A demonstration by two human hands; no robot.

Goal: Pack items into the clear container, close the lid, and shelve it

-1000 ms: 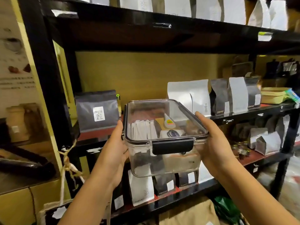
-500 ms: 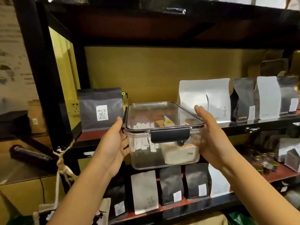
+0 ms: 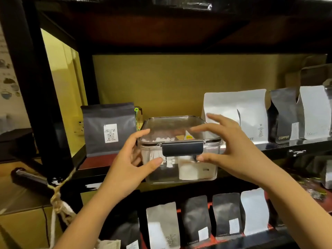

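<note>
The clear container (image 3: 190,177) stands on the front edge of the middle shelf (image 3: 98,161), its lid (image 3: 168,122) on and the dark front clip (image 3: 182,149) down. White sachets and a white packet show through its walls. My left hand (image 3: 129,164) is at its left front corner, fingers spread, with the thumb against the front wall. My right hand (image 3: 231,151) is at its right front corner, fingers fanned above the lid and the thumb beside the clip. Neither hand is closed around the box.
A dark grey pouch (image 3: 109,128) stands on the shelf to the container's left; white pouches (image 3: 251,112) and more grey ones stand to its right. Several coffee bags (image 3: 195,216) line the lower shelf. The black upright post (image 3: 36,83) is at the left, and the upper shelf overhangs.
The container went from being held in the air between both palms to resting on the shelf edge. Both hands have loosened and spread their fingers.
</note>
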